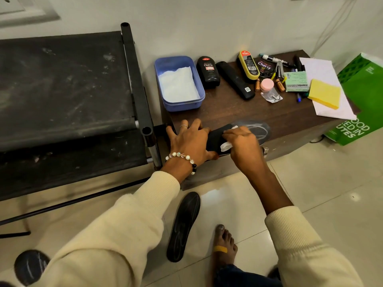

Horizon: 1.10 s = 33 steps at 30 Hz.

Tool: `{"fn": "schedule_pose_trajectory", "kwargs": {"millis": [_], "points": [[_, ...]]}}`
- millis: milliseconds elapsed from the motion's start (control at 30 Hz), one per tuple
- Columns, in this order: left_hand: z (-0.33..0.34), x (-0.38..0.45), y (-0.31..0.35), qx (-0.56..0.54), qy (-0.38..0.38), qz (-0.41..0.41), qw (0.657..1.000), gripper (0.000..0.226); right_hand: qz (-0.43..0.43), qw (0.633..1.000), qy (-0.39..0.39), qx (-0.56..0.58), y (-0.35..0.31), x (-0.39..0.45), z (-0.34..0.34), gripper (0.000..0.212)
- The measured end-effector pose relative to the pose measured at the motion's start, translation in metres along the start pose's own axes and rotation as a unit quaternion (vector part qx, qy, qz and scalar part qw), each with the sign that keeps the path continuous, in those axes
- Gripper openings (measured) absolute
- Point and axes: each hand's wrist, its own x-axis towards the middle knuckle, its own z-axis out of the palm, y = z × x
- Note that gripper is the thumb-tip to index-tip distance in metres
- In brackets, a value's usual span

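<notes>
On the table (228, 109), a black insole (217, 136) lies along the front edge, near the left corner. Left hand (189, 140): grip open, fingers spread flat, pressing the insole's left end down. Right hand (241, 147): grip closed on a white tissue (225, 146), which presses on the insole's top; a second insole (183, 226) lies on the floor (321, 183) below the front edge.

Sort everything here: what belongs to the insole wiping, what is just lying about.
In use: left hand, right hand, tissue, table insole, blue tub, floor insole (likely next).
Lying about: remote, batteries, pink jar, yellow pad, green bag.
</notes>
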Motion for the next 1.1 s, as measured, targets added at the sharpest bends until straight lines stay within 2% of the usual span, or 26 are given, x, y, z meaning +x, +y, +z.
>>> {"fn": "schedule_pose_trajectory", "kwargs": {"millis": [67, 133, 233, 367, 433, 567, 600, 700, 767, 800, 833, 933, 967, 1033, 1100], "points": [[-0.001, 0.001, 0.0, -0.001, -0.002, 0.002, 1.0, 0.073, 0.023, 1.0, 0.017, 0.004, 0.007, -0.001, 0.001, 0.039], [-0.001, 0.001, -0.001, -0.003, -0.005, 0.003, 1.0, 0.073, 0.086, 0.995, 0.027, 0.039, 0.018, 0.005, 0.002, 0.033], [-0.001, 0.002, -0.001, -0.003, -0.004, 0.005, 1.0, 0.073, 0.145, 0.988, -0.046, 0.031, 0.017, 0.015, -0.006, 0.034], [-0.001, 0.001, -0.002, 0.002, 0.005, 0.013, 1.0, 0.071, 0.06, 0.996, 0.037, 0.048, 0.004, 0.01, 0.005, 0.033], [-0.001, 0.001, -0.002, 0.0, 0.003, 0.015, 1.0, 0.07, 0.054, 0.998, 0.008, 0.01, 0.003, 0.011, 0.001, 0.038], [-0.003, 0.001, -0.003, 0.008, -0.005, 0.017, 1.0, 0.073, 0.148, 0.983, -0.068, 0.081, 0.012, 0.024, -0.018, 0.048], [-0.003, 0.001, -0.003, 0.008, -0.006, 0.016, 1.0, 0.073, 0.146, 0.984, -0.067, 0.077, 0.01, 0.023, -0.018, 0.046], [-0.001, 0.001, -0.003, 0.004, -0.003, 0.016, 1.0, 0.071, 0.053, 0.997, 0.032, 0.038, 0.004, 0.018, 0.003, 0.028], [-0.001, 0.001, -0.004, 0.0, 0.006, 0.016, 1.0, 0.068, 0.014, 1.0, -0.004, 0.008, 0.0, 0.022, 0.004, 0.029], [-0.001, 0.001, -0.004, -0.001, 0.007, 0.017, 1.0, 0.068, 0.02, 0.999, -0.019, 0.031, 0.002, 0.023, 0.005, 0.03], [-0.001, 0.0, -0.004, -0.001, 0.006, 0.018, 1.0, 0.068, 0.031, 0.998, 0.001, 0.064, 0.004, 0.026, 0.005, 0.029], [-0.001, 0.0, -0.004, 0.004, -0.002, 0.019, 1.0, 0.072, 0.08, 0.975, 0.143, 0.15, 0.022, 0.017, 0.009, 0.032], [-0.001, 0.0, -0.005, 0.004, -0.002, 0.019, 1.0, 0.073, 0.091, 0.971, 0.163, 0.147, 0.026, 0.012, 0.012, 0.033], [-0.001, 0.0, -0.005, 0.003, -0.003, 0.018, 1.0, 0.074, 0.105, 0.972, 0.166, 0.129, 0.025, 0.011, 0.014, 0.031], [0.0, 0.0, -0.004, 0.0, -0.003, 0.018, 1.0, 0.073, 0.056, 0.982, 0.144, 0.109, 0.017, 0.019, 0.014, 0.027]]}}
